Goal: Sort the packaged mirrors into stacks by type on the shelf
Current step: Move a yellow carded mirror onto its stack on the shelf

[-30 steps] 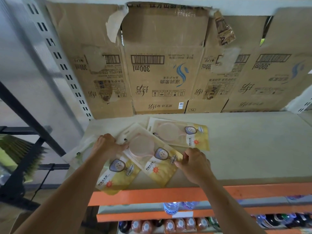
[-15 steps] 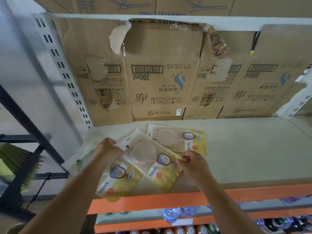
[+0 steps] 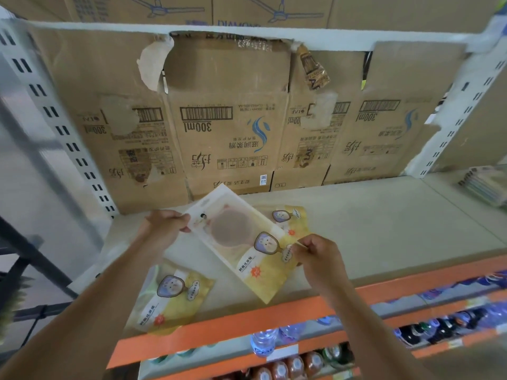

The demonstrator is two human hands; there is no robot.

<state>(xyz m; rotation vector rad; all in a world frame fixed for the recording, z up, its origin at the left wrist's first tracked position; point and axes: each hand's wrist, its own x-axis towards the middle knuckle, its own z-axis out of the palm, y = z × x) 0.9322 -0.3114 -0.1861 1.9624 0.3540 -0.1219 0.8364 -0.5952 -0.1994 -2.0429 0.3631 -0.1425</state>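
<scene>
- Over the front left of the shelf [image 3: 384, 223], the held mirror pack [image 3: 241, 242] hangs between both hands, raised off the board and turned on a diagonal. Its white end points to the back left and its yellow end to the front right.
- A round mirror shows through the clear window of this pack, with a cartoon hand-mirror picture and an orange sunburst printed on the yellow part.
- The left hand [image 3: 164, 229] has its grip closed on the pack's white upper edge, with the thumb on top just beside the hanging hole.
- The right hand [image 3: 318, 256] pinches the pack's right edge at the yellow end, fingers curled.
- A second mirror pack [image 3: 170, 297] of the same print lies flat on the shelf near the front edge. It sits below the left forearm and apart from the held one.
- A third mirror pack [image 3: 290, 218] lies flat farther back, and only its yellow end shows past the held pack.
- An orange beam [image 3: 247, 319] runs along the shelf's front edge.
- Worn cardboard boxes [image 3: 227, 133] stand along the back, their print upside down.
- A blurred pile of flat packs [image 3: 485, 185] sits at the far right of the shelf.
- A perforated post [image 3: 55, 119] rises at the left, and bottles [image 3: 263, 341] fill the lower shelves.
</scene>
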